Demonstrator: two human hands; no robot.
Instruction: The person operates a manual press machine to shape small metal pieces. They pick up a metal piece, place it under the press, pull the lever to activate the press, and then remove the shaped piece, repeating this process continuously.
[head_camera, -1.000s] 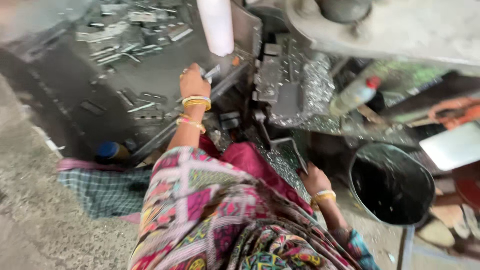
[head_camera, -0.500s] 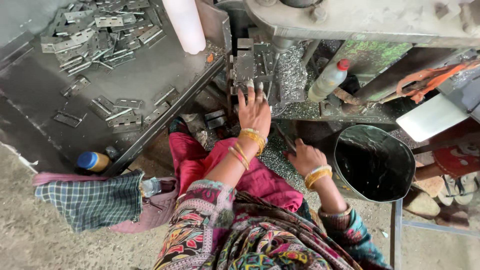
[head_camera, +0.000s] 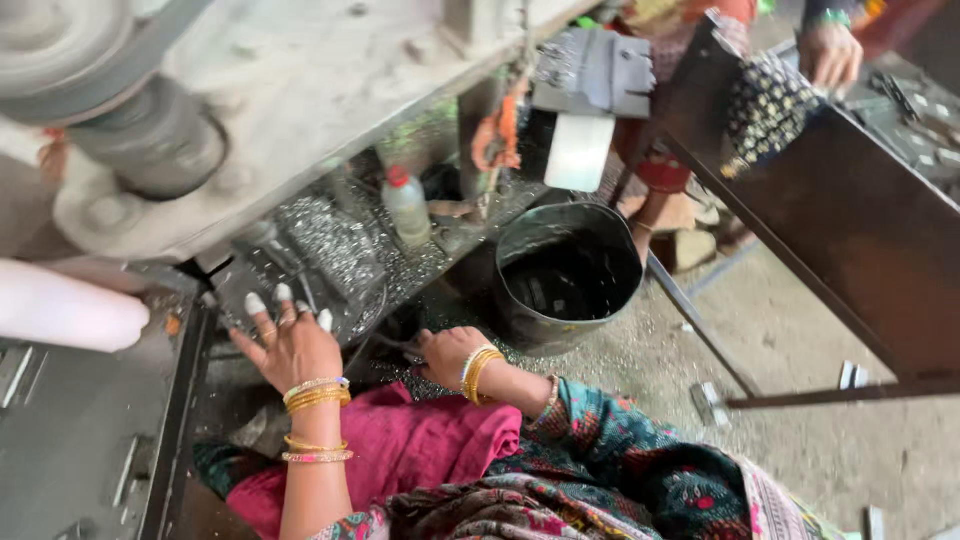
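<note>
- Head view: the pink cloth (head_camera: 420, 445) lies on the lap, just below both wrists.
- The left hand (head_camera: 290, 345) is raised with fingers spread wide, holding nothing; the taped fingertips (head_camera: 256, 303) point at the press bed (head_camera: 320, 255), which is strewn with metal shavings.
- The right hand (head_camera: 445, 355) is curled low beside the bed; its grip cannot be told.
- Just beyond the right fingers stands the dark bucket (head_camera: 570, 275); a few pieces lie inside, so it appears only partly filled.
- Farther off stands a small plastic bottle (head_camera: 408, 205).

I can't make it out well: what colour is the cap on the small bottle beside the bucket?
Red; the bottle itself is pale and translucent. Head view shows it.
</note>
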